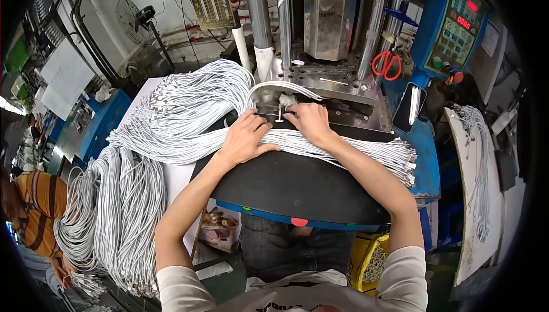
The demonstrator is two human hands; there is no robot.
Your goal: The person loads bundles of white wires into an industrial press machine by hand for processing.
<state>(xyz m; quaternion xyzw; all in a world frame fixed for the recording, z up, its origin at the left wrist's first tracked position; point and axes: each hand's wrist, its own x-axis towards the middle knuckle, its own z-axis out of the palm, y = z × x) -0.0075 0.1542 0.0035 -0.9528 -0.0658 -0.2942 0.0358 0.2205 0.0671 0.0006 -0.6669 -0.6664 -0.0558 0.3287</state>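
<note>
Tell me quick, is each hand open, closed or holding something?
Left hand: partly curled over white cables; grip can't be told.
Right hand: fingers curled near a T-shaped piece; hold can't be told.

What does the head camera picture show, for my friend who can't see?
A person's left hand rests on a bundle of white cables across a black worktop, while the right hand is at the metal machine in front. A big heap of similar cables lies to the left; red-handled scissors and a blue control box are on the right.
</note>
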